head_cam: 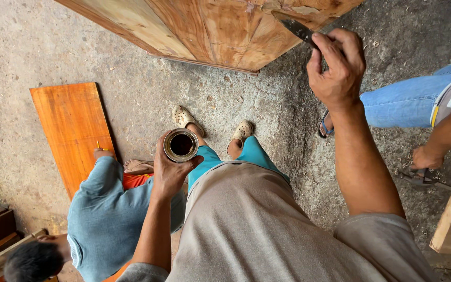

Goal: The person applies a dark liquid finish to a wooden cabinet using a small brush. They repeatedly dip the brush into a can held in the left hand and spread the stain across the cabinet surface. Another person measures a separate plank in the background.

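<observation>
Looking straight down here: the left hand (pixel 170 169) is wrapped around a small round tin (pixel 181 145), fingers curled up its side, holding it level at waist height above the concrete floor (pixel 37 47). The tin is open at the top and there is dark liquid inside it. Up on the other side, the right hand (pixel 337 68) is raised and closed on the handle of a brush (pixel 297 28), whose dark flat end lies against the lower edge of a big wooden panel (pixel 220 31). That panel shows reddish-brown and pale grain, and it fills the top of the view, tilted.

Below, the person's two feet in pale clogs (pixel 186 119) stand on the floor between the tin and the panel. At lower left a second person in a blue-grey shirt (pixel 108 219) crouches, one hand resting on the near edge of an orange-brown board (pixel 71 125) that lies flat on the floor. At right, a third person's blue-jeaned leg (pixel 408 102) and forearm come in from the edge, with a sandalled foot just beside the panel's corner. Wood shavings lie scattered over the floor at the right.
</observation>
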